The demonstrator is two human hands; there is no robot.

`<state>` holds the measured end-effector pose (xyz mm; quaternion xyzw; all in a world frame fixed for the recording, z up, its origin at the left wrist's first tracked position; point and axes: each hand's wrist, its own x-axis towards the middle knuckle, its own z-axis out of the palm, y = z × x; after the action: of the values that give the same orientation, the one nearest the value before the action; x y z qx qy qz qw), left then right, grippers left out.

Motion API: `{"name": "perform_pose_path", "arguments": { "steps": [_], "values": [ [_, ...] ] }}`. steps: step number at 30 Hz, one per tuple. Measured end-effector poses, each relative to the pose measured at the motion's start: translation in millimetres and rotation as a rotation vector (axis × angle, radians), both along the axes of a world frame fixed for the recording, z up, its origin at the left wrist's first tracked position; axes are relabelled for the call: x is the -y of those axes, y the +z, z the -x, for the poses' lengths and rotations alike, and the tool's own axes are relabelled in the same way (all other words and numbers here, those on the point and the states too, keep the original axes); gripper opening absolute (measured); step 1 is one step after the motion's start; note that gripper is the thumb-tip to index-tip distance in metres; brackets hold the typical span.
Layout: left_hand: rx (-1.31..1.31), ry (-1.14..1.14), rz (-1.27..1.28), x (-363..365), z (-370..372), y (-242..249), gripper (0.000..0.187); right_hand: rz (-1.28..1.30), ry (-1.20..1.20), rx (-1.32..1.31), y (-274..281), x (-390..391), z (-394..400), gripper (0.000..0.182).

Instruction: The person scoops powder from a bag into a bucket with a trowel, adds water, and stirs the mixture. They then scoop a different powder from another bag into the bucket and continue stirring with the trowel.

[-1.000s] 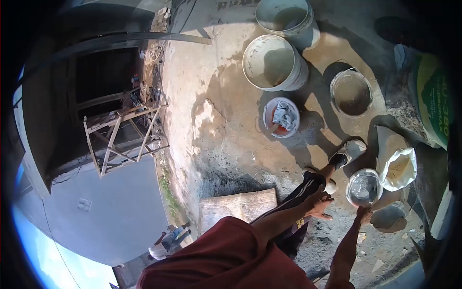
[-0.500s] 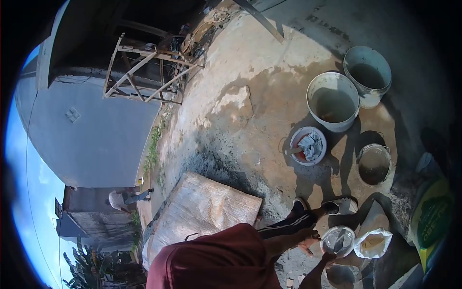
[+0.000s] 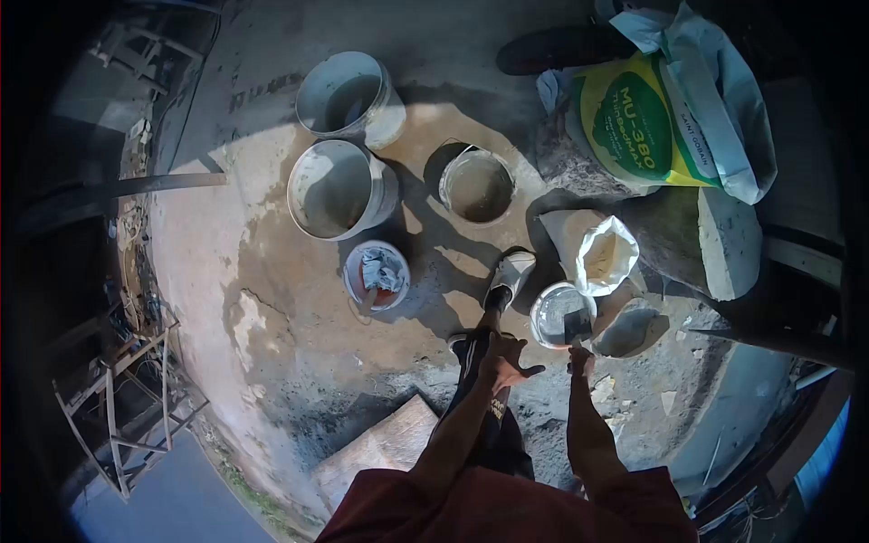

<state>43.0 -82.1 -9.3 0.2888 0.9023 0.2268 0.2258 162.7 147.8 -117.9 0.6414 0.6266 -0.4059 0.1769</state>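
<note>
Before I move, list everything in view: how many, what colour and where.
Large buckets: two, off-white, upper left of centre
Wire-handled bucket: one, greyish, upper centre
Cloth bucket: one, whitish, below the large pair
Cloth: one, grey-blue, inside it
Mixing bucket: one, whitish, by right hand
Open sack: one, white, beside mixing bucket
Printed bag: one, green-yellow-white, upper right
Board: one, brown, lower centre-left
Wooden frame: one, brownish, lower left
Trowel: one, dark, in right hand
Left hand: one, bare, centre
Right hand: one, bare, below mixing bucket
</note>
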Motion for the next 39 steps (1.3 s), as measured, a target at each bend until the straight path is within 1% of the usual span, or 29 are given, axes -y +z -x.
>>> {"name": "perform_pose_path", "arguments": {
  "steps": [1,2,3,4,5,7,9,10,11,13,14,18,20,21,23,24,25,27,28,29,30,31,32,33,34,35,37,38,39],
  "values": [
    [0.051,0.015,-0.023,-5.9,4.0,9.3,0.067,0.058,-0.156,-0.381,21.4,10.6,-8.0,0.018],
    [0.057,0.015,-0.112,-6.0,1.2,3.4,0.064,0.107,-0.315,-0.194,35.7,12.2,1.1,0.018],
    [0.056,0.035,-0.186,-5.7,3.2,-3.8,0.062,0.101,-0.37,-0.207,35.8,15.1,-3.7,0.02],
    [0.156,0.0,-0.109,-9.4,9.9,4.7,0.07,0.118,-0.379,-0.101,54.7,14.2,8.0,0.024],
    [0.17,0.009,-0.176,-10.5,12.9,5.1,0.071,0.139,-0.482,-0.118,51.9,16.7,-0.3,0.029],
    [0.286,-0.056,-0.042,-13.0,20.6,10.5,0.074,0.123,-0.522,-0.191,49.1,20.9,-18.1,0.033],
    [0.409,-0.052,-0.045,-9.6,15.6,-3.9,0.077,0.116,-0.707,-0.229,63.6,23.1,-22.4,0.036],
    [0.335,-0.093,-0.012,-13.7,19.1,4.8,0.069,0.104,-0.756,-0.282,67.0,24.0,-28.3,0.037],
    [0.258,-0.135,0.018,-17.5,22.4,13.8,0.061,0.097,-0.754,-0.241,69.9,22.4,-31.4,0.039],
    [0.218,-0.181,-0.012,-18.5,19.4,9.6,0.062,0.053,-0.777,-0.252,75.9,22.6,-38.7,0.04],
    [0.171,-0.201,-0.055,-18.8,18.1,8.5,0.063,0.064,-0.787,-0.326,79.2,21.7,-44.1,0.04],
    [0.179,-0.294,0.03,-28.0,22.2,11.5,0.065,0.147,-0.773,-0.432,67.3,18.3,-63.1,0.037],
    [0.323,-0.278,0.029,-32.6,27.4,13.1,0.062,0.152,-0.781,-0.542,82.6,12.2,-41.5,0.04],
    [0.306,-0.297,0.03,-36.3,34.1,15.9,0.062,0.149,-0.798,-0.562,86.8,7.0,-25.7,0.04],
    [0.553,-0.053,-0.054,-48.5,44.8,16.1,0.054,0.092,-0.586,-0.598,91.1,-8.3,3.0,0.049],
    [0.532,0.002,-0.05,-51.6,47.6,1.7,0.045,0.068,-0.519,-0.523,88.8,-16.6,15.5,0.051],
    [0.528,-0.013,-0.041,-58.8,53.6,-11.9,0.045,0.072,-0.469,-0.481,86.6,-27.3,30.8,0.047],
    [0.426,0.044,-0.126,-84.8,75.4,-47.1,0.04,-0.664,0.082,-0.603,10.0,-31.4,35.5,0.044],
    [0.414,-0.019,-0.228,-94.7,87.4,-76.0,0.034,-0.596,0.164,-0.424,10.7,-43.0,53.3,0.039],
    [0.3,-0.09,-0.213,-124.3,103.9,-84.0,0.033,-0.525,0.245,-0.247,20.0,-58.5,78.3,0.036],
    [0.335,-0.115,-0.23,-157.0,122.1,-83.8,0.032,-0.388,0.229,-0.086,16.4,-72.3,99.9,0.028],
    [0.345,-0.111,-0.241,-185.2,136.2,-97.4,0.029,-0.292,0.161,-0.062,-3.8,-83.9,112.2,0.029],
    [0.196,-0.205,-0.261,-213.5,151.1,-101.9,0.033,-0.317,0.162,-0.064,-30.8,-91.4,118.4,0.027],
    [0.2,-0.152,-0.269,-233.6,162.5,-121.0,0.041,-0.338,0.163,-0.062,-55.2,-95.4,121.7,0.025],
    [0.225,-0.097,-0.036,-257.5,171.8,-116.0,0.052,-0.33,0.148,-0.061,-66.4,-102.6,129.3,0.025],
    [0.224,-0.112,-0.026,-273.8,177.8,-130.0,0.052,-0.347,0.147,-0.045,-72.7,-111.5,139.1,0.025],
    [-0.016,0.02,0.085,-297.1,182.6,-160.0,0.062,-0.349,0.133,-0.025,-89.5,-119.5,147.7,0.026],
    [-0.014,0.007,0.097,-304.2,189.3,-169.6,0.062,-0.396,0.138,-0.095,-98.7,-121.2,148.1,0.027],
    [0.094,-0.045,0.183,-308.6,198.1,-176.9,0.06,-0.443,0.143,-0.164,-105.5,-120.4,147.5,0.029]
  ]
}}
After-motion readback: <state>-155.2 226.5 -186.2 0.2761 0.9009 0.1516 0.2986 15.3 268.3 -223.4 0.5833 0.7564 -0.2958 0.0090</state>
